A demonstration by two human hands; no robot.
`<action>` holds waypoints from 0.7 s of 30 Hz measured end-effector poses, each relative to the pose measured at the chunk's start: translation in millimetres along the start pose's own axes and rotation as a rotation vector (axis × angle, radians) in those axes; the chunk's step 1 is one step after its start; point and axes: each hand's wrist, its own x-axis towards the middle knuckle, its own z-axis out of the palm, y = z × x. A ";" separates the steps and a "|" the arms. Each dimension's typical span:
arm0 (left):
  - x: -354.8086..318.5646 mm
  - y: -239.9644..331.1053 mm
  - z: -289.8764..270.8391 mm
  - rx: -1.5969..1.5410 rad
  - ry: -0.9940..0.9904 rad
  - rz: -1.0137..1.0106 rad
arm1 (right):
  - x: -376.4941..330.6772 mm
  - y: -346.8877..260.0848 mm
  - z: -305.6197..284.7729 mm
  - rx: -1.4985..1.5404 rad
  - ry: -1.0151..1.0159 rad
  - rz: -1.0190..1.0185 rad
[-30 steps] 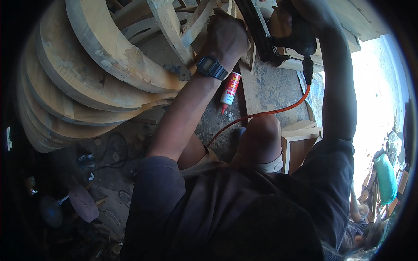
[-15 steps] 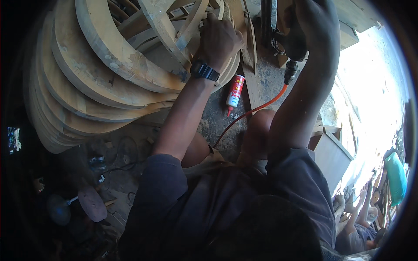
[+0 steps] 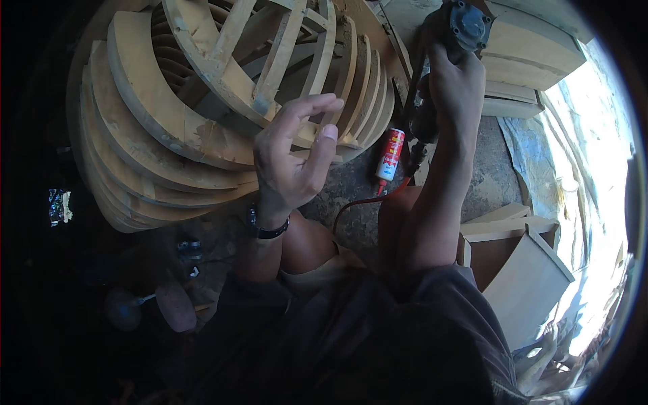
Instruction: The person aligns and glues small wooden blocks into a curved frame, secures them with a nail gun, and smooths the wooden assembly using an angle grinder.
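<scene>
My left hand [image 3: 293, 158], with a dark watch on its wrist, is held up in front of the curved wooden frame [image 3: 223, 138]. Its thumb and fingers are apart and bent, with nothing between them. At the upper right my right hand [image 3: 457, 84] grips a dark air nail gun [image 3: 470, 28], whose round bolted cap faces up. An orange-red hose [image 3: 368, 200] runs from the tool's lower end down between my knees. On the floor between my hands lies a white and red glue bottle [image 3: 390, 156] with a red nozzle. The nail gun's nose cannot be made out.
Pale wooden box-like pieces [image 3: 530, 47] stand at the upper right. Another open wooden box [image 3: 520, 270] is beside my right knee. A bright sheet [image 3: 547, 169] covers the ground at the right. A round pinkish object [image 3: 176, 306] sits in the dark lower left.
My left hand has come off the wooden frame, moved nearer me and opened. The nail gun in my right hand has turned, bringing its cap into sight. The whole view has shifted.
</scene>
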 end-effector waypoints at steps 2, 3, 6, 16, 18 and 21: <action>11.6 2.0 -28.4 0.132 0.149 0.154 | 10.7 9.8 2.6 0.018 0.029 0.024; 18.5 -2.4 -38.7 0.211 0.238 0.244 | 13.2 14.1 -0.9 0.004 0.035 0.112; 38.4 -1.0 -59.6 0.264 0.415 0.122 | 20.3 22.9 -0.3 0.023 0.025 0.249; 67.9 -29.3 -23.8 0.469 0.543 -0.293 | 68.4 114.0 5.4 -0.124 0.116 0.387; 64.9 -34.2 -28.2 0.419 0.570 -0.298 | 73.1 124.5 10.7 -0.146 0.179 0.444; 65.2 -28.0 -28.3 0.397 0.570 -0.295 | 73.4 127.8 23.4 -0.030 0.140 0.518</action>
